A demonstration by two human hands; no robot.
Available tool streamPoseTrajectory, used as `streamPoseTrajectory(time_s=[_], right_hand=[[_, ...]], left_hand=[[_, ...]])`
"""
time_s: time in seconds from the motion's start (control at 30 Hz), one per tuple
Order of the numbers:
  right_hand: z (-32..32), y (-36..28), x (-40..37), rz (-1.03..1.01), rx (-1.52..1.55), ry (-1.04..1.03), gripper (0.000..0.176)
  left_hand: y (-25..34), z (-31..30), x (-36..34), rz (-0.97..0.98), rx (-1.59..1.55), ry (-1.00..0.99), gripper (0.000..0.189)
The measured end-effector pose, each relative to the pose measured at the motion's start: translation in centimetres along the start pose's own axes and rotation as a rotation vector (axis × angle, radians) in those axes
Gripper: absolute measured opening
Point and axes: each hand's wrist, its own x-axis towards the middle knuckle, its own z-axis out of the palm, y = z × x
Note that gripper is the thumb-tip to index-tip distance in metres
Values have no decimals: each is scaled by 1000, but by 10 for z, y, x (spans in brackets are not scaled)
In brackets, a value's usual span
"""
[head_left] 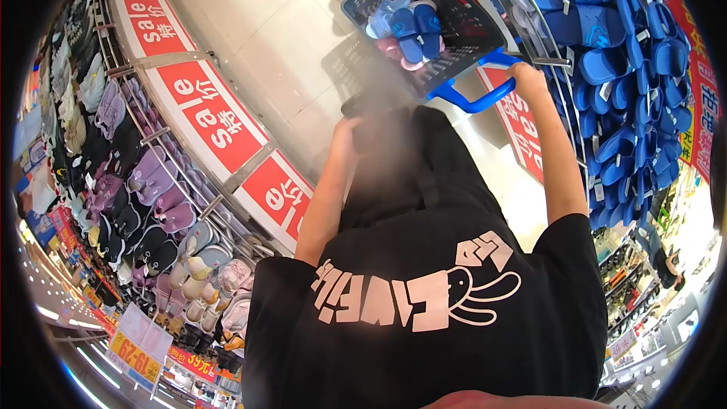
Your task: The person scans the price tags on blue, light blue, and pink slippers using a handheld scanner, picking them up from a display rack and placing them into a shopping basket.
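Note:
My right hand is closed round the blue handle of a dark plastic shopping basket. Inside the basket lie several slippers: a dark blue pair, with light blue and pink ones partly under it. My left hand is in front of my body, its fingers mostly hidden. A dark, blurred object shows at this hand, and I cannot make out what it is. The hand is apart from the basket.
A rack of purple, black and pale shoes runs along the left, edged with red sale signs. Blue slippers hang on the right-hand rack. A person is at the far right. Pale floor tiles lie between the racks.

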Motion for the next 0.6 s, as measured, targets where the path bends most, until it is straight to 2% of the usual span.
streamPoseTrajectory(time_s=[0.07, 0.13, 0.17, 0.2, 0.27, 0.33, 0.4, 0.47, 0.53, 0.6], right_hand=[[7, 4, 5, -23, 50, -18, 26], [-14, -19, 4, 88, -158, -185, 26], [-28, -33, 4, 112, -184, -293, 30], [-35, -49, 1, 118, -178, -300, 30], [-45, -74, -1, 82, -306, -220, 31], [-28, -90, 15, -14, -290, -187, 28], [-28, -117, 27, -166, -25, -215, 23], [-5, -133, 55, -323, 127, -260, 23], [38, -149, 91, -166, 299, -302, 26], [136, -138, 151, -103, 370, -287, 25]], left_hand=[[-1, -5, 2, -18, -11, 16, 28], [-5, -15, 9, -40, -47, 33, 31], [-6, -17, 10, -46, -40, 34, 31], [-8, -19, 11, -45, -39, 67, 31], [-12, -21, 15, -49, -35, 90, 32], [-17, -27, 20, -58, 6, -8, 31], [-23, -21, 28, -119, -8, -2, 32], [-19, -9, 26, -319, 67, -42, 32], [-29, -4, 31, -368, 73, -105, 32], [-42, 2, 36, -417, 80, -166, 32]])
